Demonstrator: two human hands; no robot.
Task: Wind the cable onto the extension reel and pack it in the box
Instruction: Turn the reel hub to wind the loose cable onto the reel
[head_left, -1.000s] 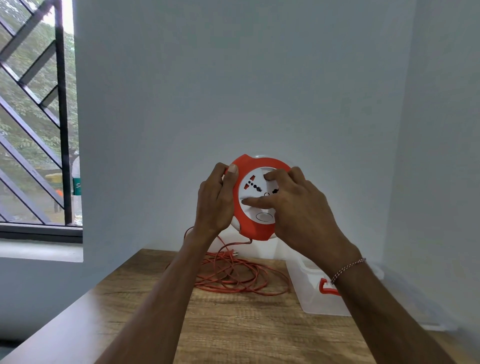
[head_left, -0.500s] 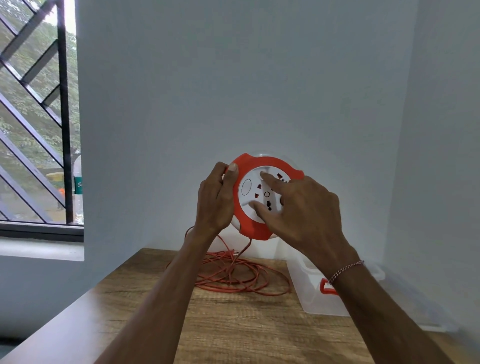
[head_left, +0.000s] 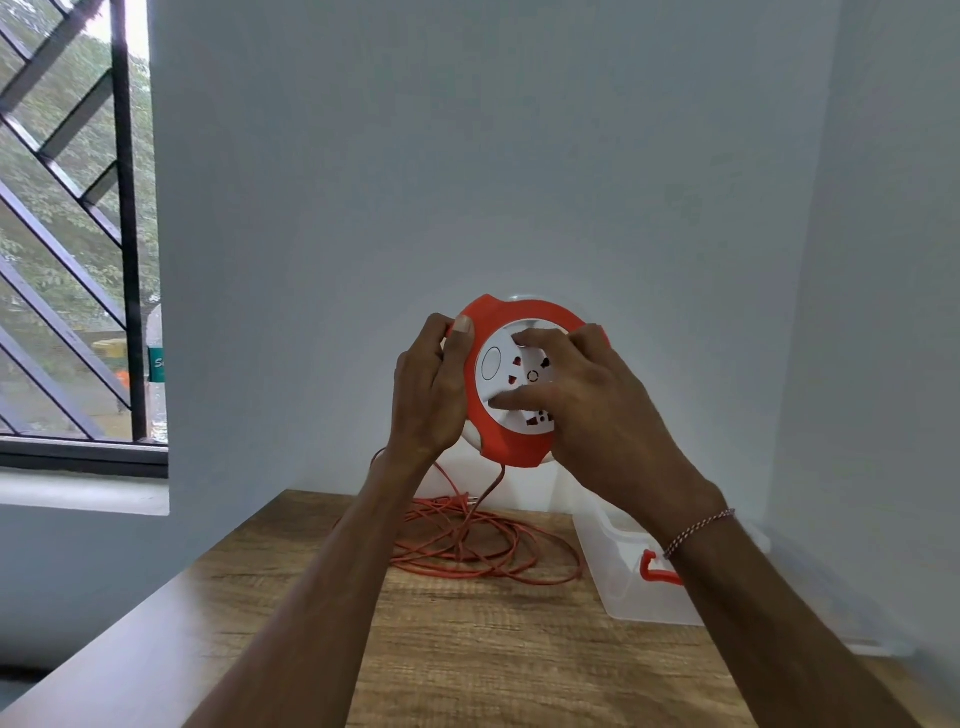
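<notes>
I held the extension reel up in the air above the far end of the tabletop, its white socket face turned toward me and its flat disc roughly upright, so the winding axis pointed at me. My left hand gripped the orange rim at about 9 o'clock, thumb over the front edge, fingers wrapped behind. My right hand lay on the white face from the 3 o'clock side, fingertips curled onto the disc near 12 o'clock and thumb near 7 o'clock, a turning grip as I judged it. The cable left the reel at about 6 o'clock and dropped to a loose orange heap on the tabletop directly below; most of it was not yet wound. The box, clear plastic with a red latch, sat at 4 o'clock from the heap, just beside it, nearer my right arm. Count: one reel, one cable, one box, two hands.
</notes>
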